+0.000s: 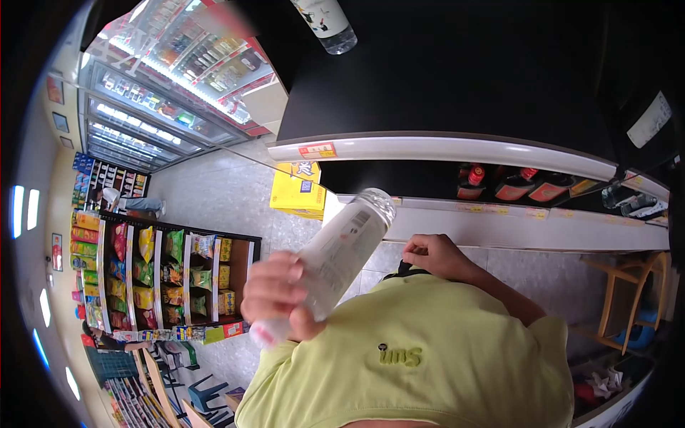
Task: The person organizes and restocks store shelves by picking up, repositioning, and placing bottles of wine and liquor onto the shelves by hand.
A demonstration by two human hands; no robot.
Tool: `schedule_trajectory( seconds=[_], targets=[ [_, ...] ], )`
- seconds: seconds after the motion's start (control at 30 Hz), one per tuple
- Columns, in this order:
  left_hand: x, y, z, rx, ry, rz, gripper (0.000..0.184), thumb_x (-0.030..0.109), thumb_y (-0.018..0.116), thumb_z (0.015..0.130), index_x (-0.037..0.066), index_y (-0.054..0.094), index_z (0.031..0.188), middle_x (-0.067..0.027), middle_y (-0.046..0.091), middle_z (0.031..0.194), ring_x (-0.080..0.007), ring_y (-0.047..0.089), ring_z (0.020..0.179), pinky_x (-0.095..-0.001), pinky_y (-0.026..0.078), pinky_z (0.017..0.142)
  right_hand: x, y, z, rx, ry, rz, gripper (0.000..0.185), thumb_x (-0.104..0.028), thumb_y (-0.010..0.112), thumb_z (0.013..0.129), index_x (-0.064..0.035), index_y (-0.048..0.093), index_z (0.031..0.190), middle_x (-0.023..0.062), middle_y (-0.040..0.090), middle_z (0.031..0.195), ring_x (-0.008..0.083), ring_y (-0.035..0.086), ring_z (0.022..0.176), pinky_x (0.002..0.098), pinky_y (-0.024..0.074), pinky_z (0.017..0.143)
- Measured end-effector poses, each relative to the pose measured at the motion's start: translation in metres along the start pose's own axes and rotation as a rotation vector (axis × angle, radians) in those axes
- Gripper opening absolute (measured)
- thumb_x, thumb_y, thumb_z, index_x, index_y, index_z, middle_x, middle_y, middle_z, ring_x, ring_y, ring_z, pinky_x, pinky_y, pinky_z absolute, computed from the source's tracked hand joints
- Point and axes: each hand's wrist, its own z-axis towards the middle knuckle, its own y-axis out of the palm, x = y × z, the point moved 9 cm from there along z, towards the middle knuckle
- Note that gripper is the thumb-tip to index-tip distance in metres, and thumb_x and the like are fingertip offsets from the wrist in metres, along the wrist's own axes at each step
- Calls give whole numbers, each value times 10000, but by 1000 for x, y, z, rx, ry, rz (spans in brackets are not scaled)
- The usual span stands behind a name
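Note:
My left hand [275,292] is closed round the upper part of a clear glass bottle [346,246] with a pale printed label. The bottle is tilted in front of my shirt, its whitish-pink cap [270,332] toward me and its thick base toward the shelf. My right hand [439,255] is held low before my body with curled fingers. Something black shows just under these fingers; whether they grip it is hidden. On the black upper shelf [457,85] stands a similar clear bottle [328,25] with a white label, partly cut off by the frame.
A white price rail [457,155] edges the upper shelf. Red-capped bottles [471,182] stand on the shelf below. A yellow box [296,192] is on the floor. Snack racks [171,271] and drink fridges [143,118] are at left, a wooden chair [631,299] at right. Another person [132,202] is far off.

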Motion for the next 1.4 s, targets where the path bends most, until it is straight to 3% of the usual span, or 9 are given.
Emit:
schedule_trajectory(
  seconds=[0.27, 0.33, 0.4, 0.47, 0.6, 0.67, 0.7, 0.9, 1.4],
  targets=[
    [28, 6, 69, 79, 206, 29, 271, 238, 676, 910, 144, 429, 846, 5, 522, 897, -228, 564, 920, -405, 482, 806, -1, 4, 5, -50, -55, -35, 224, -231, 677, 882, -29, 686, 980, 119, 721, 896, 210, 696, 859, 333, 535, 803],
    [10, 17, 90, -42, 124, 56, 112, 151, 507, 958, 50, 555, 959, -52, 521, 1004, -253, 556, 1022, -446, 490, 937, -1, 4, 4, -53, -31, -44, 228, -230, 678, 883, -30, 685, 992, 117, 721, 898, 209, 694, 864, 341, 536, 809],
    [1, 35, 104, -198, 338, 820, 195, 120, 472, 965, -13, 581, 1058, -111, 513, 1040, -300, 589, 1034, -440, 526, 905, -3, 2, 2, -58, -21, -86, 238, -239, 678, 884, -34, 684, 1005, 121, 723, 917, 224, 697, 882, 352, 537, 816],
    [-21, 25, 133, -40, 276, 380, 283, 110, 441, 974, -44, 576, 1169, -153, 505, 1075, -329, 616, 1018, -424, 556, 856, -2, 0, 2, -26, -27, -95, 217, -192, 703, 884, -3, 681, 987, 95, 711, 873, 163, 674, 833, 318, 529, 799],
    [-27, 47, 179, -146, 462, 602, 241, 81, 507, 960, -111, 624, 1047, -145, 583, 990, -277, 653, 997, -353, 555, 821, 7, -1, 2, -27, -37, -94, 255, -257, 689, 879, -36, 688, 1006, 134, 726, 931, 248, 705, 891, 356, 541, 813],
    [-66, 41, 202, 118, -16, -81, 88, 45, 667, 868, -26, 689, 916, -56, 632, 810, -133, 592, 739, -245, 457, 717, 8, -2, 2, -19, -56, -95, 251, -253, 689, 878, -33, 690, 1000, 134, 726, 923, 245, 705, 878, 353, 542, 806],
    [-76, 43, 205, 111, -65, 74, 166, 72, 644, 872, -77, 660, 943, -128, 634, 927, -237, 657, 855, -327, 531, 825, 8, -3, 2, -10, -69, -92, 247, -248, 689, 877, -30, 691, 994, 134, 726, 915, 243, 706, 866, 351, 544, 799],
    [-129, 58, 226, 150, -136, 189, 184, 159, 747, 812, 13, 636, 813, -32, 643, 762, -106, 558, 696, -272, 446, 681, 13, -7, -2, 3, -57, -73, 248, -240, 691, 868, -25, 691, 992, 133, 723, 894, 240, 704, 845, 350, 542, 787],
    [-250, 59, 252, 99, -375, 353, 261, 213, 765, 769, 2, 613, 789, -92, 659, 757, -181, 594, 693, -348, 471, 679, 21, -15, -1, 27, -75, -113, 232, -209, 703, 880, -1, 695, 983, 99, 719, 872, 165, 683, 813, 312, 538, 761]
  ],
)
